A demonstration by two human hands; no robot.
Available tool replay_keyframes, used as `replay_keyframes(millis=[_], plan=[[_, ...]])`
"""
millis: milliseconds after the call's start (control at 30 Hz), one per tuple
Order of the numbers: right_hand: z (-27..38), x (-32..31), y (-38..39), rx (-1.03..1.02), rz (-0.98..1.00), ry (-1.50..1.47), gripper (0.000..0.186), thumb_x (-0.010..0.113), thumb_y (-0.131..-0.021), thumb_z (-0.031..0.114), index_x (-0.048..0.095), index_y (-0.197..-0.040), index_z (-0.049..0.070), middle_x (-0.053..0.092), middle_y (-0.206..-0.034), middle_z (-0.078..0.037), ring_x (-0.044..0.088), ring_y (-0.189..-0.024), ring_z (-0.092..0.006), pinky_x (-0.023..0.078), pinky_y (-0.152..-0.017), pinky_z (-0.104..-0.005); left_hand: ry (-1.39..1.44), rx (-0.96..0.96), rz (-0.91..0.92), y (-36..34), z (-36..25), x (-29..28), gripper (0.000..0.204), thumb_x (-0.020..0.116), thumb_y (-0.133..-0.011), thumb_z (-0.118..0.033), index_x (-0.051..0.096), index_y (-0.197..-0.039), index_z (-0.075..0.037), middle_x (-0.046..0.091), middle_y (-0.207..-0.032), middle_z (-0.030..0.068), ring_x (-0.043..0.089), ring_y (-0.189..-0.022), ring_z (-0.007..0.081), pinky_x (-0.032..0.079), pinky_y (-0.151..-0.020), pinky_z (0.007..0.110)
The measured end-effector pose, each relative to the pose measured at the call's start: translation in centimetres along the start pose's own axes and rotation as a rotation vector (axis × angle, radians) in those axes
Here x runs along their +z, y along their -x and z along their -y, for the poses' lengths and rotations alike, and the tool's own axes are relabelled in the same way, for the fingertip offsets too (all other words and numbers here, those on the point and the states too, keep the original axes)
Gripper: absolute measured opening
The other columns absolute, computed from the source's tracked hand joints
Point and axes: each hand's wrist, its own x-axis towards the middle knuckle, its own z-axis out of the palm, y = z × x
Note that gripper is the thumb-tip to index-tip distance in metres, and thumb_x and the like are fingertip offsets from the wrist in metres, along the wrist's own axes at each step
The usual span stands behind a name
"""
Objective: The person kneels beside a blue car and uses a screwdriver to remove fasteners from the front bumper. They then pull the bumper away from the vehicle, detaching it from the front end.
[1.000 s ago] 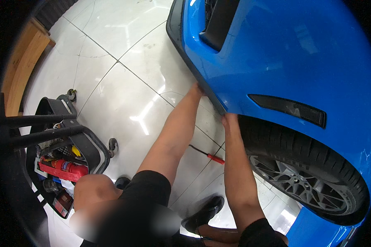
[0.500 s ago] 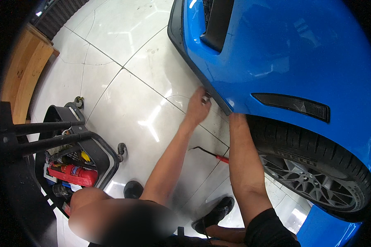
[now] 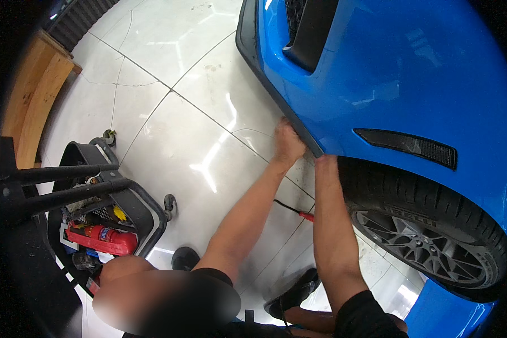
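My left hand [image 3: 290, 143] is at the dark lower lip [image 3: 287, 112] of a blue car bumper [image 3: 405, 84], fingers curled toward its underside, with whatever they grip out of sight. My right hand [image 3: 326, 162] reaches beneath the lip's rear corner, just ahead of the front wheel [image 3: 419, 242], its fingers hidden. Between my forearms a red-handled tool [image 3: 305, 216] with a bent black shaft lies on the tiled floor [image 3: 180, 141].
At the left stands a black wheeled cart [image 3: 145, 205], holding a red bottle [image 3: 101, 239], a yellow item and other supplies. A wooden structure [image 3: 42, 98] lies beyond it, and a dark ribbed surface runs along the upper-left edge.
My left hand pulled back from the lip, showing something small and metallic at its fingers half a second ago, and has moved up against the lip again. My right hand stays under the corner.
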Motion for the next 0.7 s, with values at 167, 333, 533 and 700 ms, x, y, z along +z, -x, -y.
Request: replay_keyframes(millis=[167, 333, 533, 700], plan=[[-1.2, -1.1, 2.7, 0.135, -0.08, -0.311, 0.029, 0.047, -0.102, 0.025, 0.054, -0.121, 0.004, 0.064, -0.112, -0.012, 0.066, -0.094, -0.0249, 0.058, -0.082, -0.038, 0.17, -0.067, 0.129, -0.7, -0.3, -1.3, 0.027, 0.076, -0.075, -0.018, 0.071, -0.096, -0.001, 0.073, -0.095, 0.0175, 0.071, -0.089, 0.032, 0.053, -0.078, 0.04], [-4.2, -5.3, 4.7, 0.179, -0.033, -0.485, 0.027, 0.042, -0.104, 0.02, 0.053, -0.119, 0.0, 0.062, -0.117, -0.014, 0.064, -0.104, -0.0248, 0.056, -0.09, -0.037, 0.24, -0.196, 0.239, -1.2, -1.5, -1.4, 0.024, 0.073, -0.077, -0.016, 0.071, -0.094, 0.001, 0.072, -0.092, 0.0192, 0.071, -0.086, 0.0323, 0.054, -0.075, 0.039], [-4.5, -2.2, 10.5, 0.036, 0.052, -0.371, 0.031, 0.044, -0.105, 0.02, 0.049, -0.126, -0.002, 0.051, -0.135, -0.017, 0.048, -0.131, -0.0264, 0.039, -0.113, -0.0398, 0.22, -0.193, 0.195, -1.8, -3.4, -3.2, 0.018, 0.068, -0.078, -0.012, 0.07, -0.086, 0.004, 0.07, -0.086, 0.0238, 0.07, -0.081, 0.0376, 0.053, -0.07, 0.041], [-5.2, -2.3, 11.5, -0.08, 0.149, -0.284, 0.034, 0.045, -0.105, 0.019, 0.046, -0.131, -0.003, 0.052, -0.135, -0.017, 0.051, -0.128, -0.0276, 0.041, -0.112, -0.0403, 0.121, -0.291, 0.203, -1.1, -4.4, -3.0, 0.017, 0.066, -0.077, -0.008, 0.069, -0.086, 0.005, 0.069, -0.078, 0.0238, 0.07, -0.07, 0.0344, 0.053, -0.065, 0.041]])
